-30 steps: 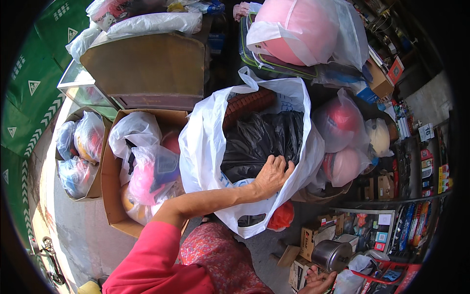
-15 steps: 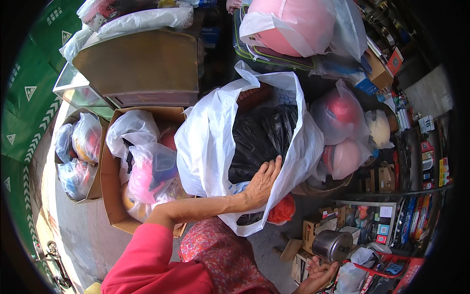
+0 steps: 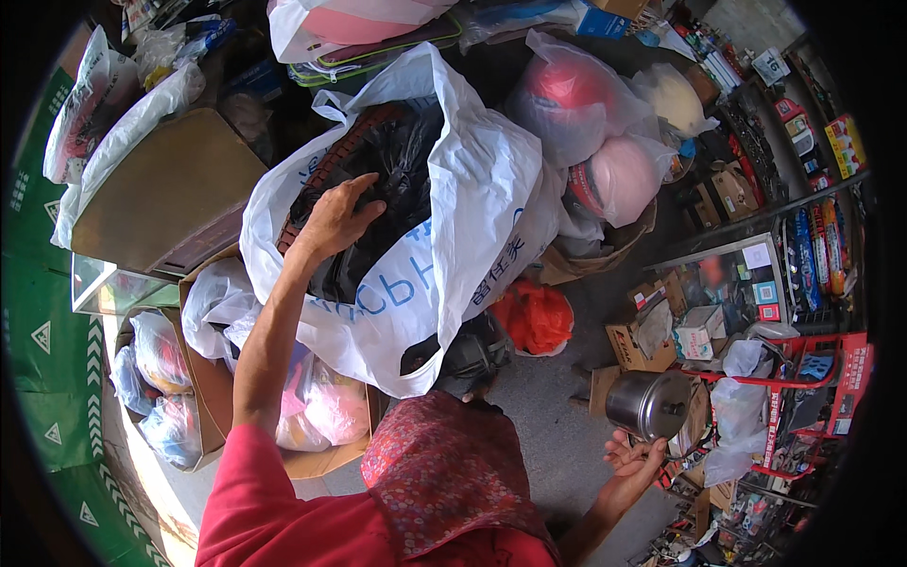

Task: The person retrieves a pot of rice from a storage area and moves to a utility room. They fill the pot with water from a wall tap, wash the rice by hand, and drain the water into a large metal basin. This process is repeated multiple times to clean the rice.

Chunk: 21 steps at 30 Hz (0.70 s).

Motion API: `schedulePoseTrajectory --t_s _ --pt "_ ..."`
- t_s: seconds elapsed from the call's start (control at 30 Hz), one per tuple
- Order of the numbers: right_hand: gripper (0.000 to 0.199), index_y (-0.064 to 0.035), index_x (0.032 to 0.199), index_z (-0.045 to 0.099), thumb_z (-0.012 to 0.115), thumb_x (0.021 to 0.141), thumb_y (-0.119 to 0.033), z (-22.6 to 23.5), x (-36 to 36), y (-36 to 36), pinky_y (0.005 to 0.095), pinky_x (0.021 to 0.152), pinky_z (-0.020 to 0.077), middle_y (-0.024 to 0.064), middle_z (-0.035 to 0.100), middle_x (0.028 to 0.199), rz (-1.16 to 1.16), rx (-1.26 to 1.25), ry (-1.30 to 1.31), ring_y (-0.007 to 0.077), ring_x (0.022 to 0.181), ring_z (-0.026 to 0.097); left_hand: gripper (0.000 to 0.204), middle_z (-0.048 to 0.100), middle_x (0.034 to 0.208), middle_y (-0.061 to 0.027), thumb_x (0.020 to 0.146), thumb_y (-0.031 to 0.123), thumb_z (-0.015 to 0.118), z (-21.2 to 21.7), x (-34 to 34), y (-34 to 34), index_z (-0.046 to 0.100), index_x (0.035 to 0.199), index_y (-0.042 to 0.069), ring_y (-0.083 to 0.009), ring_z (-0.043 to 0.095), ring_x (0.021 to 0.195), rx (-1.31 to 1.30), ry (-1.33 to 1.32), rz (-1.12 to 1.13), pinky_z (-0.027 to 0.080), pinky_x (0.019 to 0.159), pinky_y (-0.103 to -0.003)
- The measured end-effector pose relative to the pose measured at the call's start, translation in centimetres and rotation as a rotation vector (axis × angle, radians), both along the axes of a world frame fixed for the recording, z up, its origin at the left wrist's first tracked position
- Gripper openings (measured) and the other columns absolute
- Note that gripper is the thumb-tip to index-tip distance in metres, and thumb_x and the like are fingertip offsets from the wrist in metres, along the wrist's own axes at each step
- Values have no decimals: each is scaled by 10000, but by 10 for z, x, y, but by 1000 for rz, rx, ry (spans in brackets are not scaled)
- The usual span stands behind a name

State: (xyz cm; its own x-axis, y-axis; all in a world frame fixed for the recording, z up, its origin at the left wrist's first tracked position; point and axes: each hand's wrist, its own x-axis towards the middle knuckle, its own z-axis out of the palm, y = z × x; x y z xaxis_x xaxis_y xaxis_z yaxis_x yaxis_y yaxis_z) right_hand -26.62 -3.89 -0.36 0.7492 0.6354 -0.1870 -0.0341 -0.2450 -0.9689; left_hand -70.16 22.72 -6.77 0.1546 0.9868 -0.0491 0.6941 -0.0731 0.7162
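My left hand (image 3: 342, 217) reaches into a large white plastic bag (image 3: 482, 170). Its fingers are apart and rest on a black plastic bag (image 3: 402, 156) inside. Beside the black bag a reddish-brown woven-looking thing (image 3: 354, 144) shows along the inner edge. Low on the right, my right hand (image 3: 631, 463) is closed at the lower side of a lidded metal pot (image 3: 635, 404) and holds it up; the exact grip is partly hidden. The pot is tilted, its lid and dark knob turned to the right.
Cardboard boxes (image 3: 215, 383) with bagged goods stand at left, near a brown cabinet (image 3: 170, 189). Clear bags with red and pink round things (image 3: 619, 180) lie at right. A red plastic bag (image 3: 539, 317) sits below the white bag. A red rack (image 3: 803, 402) and crowded shelves fill the right.
My view has swung right, so the scene sits further left. My left hand has shifted from the near edge of the black bag further over it. The pot remains in my right hand.
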Motion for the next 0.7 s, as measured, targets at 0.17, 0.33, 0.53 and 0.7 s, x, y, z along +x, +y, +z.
schedulePoseTrajectory --t_s 0.17,0.33,0.53,0.7 --pt "464 -95 722 486 484 947 -501 -4 8 -12 277 565 473 173 698 825 -99 -63 -16 203 641 663 1049 344 1442 -332 749 582 730 68 75 -112 262 1478 -10 -427 482 1239 188 303 -294 387 1011 -465" --pt "461 -95 720 484 488 944 -497 -12 34 -19 278 572 478 170 696 823 -41 -35 35 202 636 660 604 687 858 -200 741 5 587 10 54 -131 501 1332 93 -332 660 629 126 660 -188 524 591 -422" --pt "466 -121 723 464 492 947 -530 -18 86 -44 258 555 468 150 691 812 -82 3 53 180 629 650 121 639 692 -130 918 61 549 148 25 -97 654 944 7 -147 578 549 767 400 533 471 542 -288" --pt "479 -104 714 479 491 939 -527 -30 157 -70 265 544 470 155 690 815 -146 -53 84 183 618 650 351 703 984 -101 917 225 642 97 192 -173 594 1209 36 -253 677 788 -326 106 -570 535 702 -376"
